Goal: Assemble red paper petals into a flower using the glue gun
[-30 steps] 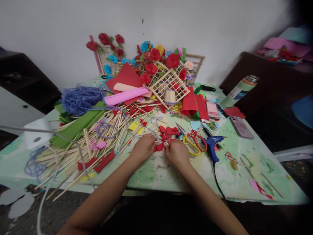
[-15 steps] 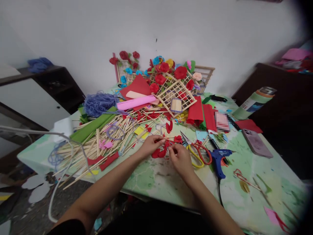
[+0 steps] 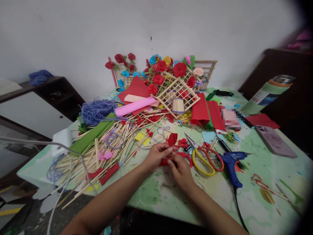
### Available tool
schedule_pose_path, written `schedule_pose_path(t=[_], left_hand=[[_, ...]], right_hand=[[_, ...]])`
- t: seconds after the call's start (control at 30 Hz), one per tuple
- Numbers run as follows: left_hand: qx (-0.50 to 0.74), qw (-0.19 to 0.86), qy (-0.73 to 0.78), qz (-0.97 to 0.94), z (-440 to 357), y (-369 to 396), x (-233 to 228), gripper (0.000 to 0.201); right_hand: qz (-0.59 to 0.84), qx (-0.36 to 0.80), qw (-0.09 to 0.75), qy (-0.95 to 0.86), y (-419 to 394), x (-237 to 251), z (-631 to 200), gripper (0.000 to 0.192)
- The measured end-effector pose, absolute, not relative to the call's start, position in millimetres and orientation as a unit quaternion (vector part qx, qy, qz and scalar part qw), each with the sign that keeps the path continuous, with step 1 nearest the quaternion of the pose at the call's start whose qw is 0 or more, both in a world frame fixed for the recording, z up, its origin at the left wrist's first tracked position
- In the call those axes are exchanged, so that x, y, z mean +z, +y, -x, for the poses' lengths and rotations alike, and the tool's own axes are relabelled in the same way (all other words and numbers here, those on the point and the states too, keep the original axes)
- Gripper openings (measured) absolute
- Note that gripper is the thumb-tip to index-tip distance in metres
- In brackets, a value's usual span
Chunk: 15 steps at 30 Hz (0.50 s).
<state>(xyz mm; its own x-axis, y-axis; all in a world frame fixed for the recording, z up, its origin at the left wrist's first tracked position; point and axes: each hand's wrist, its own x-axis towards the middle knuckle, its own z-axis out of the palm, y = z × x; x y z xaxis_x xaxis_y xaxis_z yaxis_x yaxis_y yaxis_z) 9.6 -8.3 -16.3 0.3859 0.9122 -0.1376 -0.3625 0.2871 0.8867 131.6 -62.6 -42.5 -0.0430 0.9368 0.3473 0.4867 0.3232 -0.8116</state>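
Near the middle of the table my left hand is closed, thumb and fingers pinched together just under a small red paper flower. The flower stands upright above the fingertips. Close against it, my right hand is closed too, its fingertips pinched beneath the flower; what lies between them is hidden. Red paper pieces lie around and under the fingers. To the right of my hands rest scissors with one yellow and one red handle, and beyond them a blue glue gun.
Bamboo sticks and purple yarn cover the left side. Stick lattices with paper flowers stand behind. A phone, a bottle and red paper sit right. A white cable hangs at the left edge.
The view has shifted slightly, so objects on the right sit further right. My hands have come closer together, and the red flower now stands lower, nearer the fingertips, and is turned differently.
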Motion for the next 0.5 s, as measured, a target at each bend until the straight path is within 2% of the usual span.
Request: schedule_pose_path(t=[0.2, 0.5], left_hand=[[0.452, 0.716, 0.351, -0.401, -6.6, -4.8, -17.7, 0.025], [0.441, 0.722, 0.351, -0.401, -6.2, -6.4, -14.0, 0.027]], right_hand=[[0.519, 0.243, 0.441, -0.691, -63.8, -39.6, -131.3, 0.019], [0.52, 0.22, 0.472, -0.677, -67.9, -34.5, -129.9, 0.017]])
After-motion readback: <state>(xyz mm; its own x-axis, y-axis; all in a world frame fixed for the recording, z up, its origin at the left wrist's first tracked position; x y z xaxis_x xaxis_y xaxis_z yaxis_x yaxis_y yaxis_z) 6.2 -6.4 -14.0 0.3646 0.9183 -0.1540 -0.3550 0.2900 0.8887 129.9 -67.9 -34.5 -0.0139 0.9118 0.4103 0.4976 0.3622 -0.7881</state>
